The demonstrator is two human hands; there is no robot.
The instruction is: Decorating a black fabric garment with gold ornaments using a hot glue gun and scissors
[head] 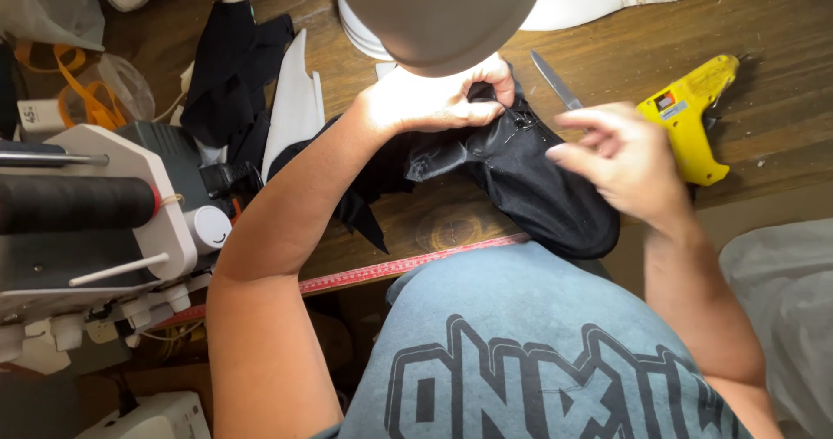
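Your left hand (434, 101) pinches the top edge of a black fabric piece (538, 196) lying on the wooden table (607, 57); your right hand (620, 157) hovers beside it, fingers loosely curled, empty. The cloth looks soft, light and floppy, best gripped at the seam beneath your left fingertips.

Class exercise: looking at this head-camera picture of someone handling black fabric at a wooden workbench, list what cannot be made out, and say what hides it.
- Left hand fingertips: washed out by lamp glare, tucked into the black fabric piece.
- Right hand: motion-blurred; contact with the fabric unclear.
- Metal blade: lower end hidden behind the right hand.
- Lamp shade: cut off by the top edge.
- Yellow glue gun: handle partly behind the right hand.
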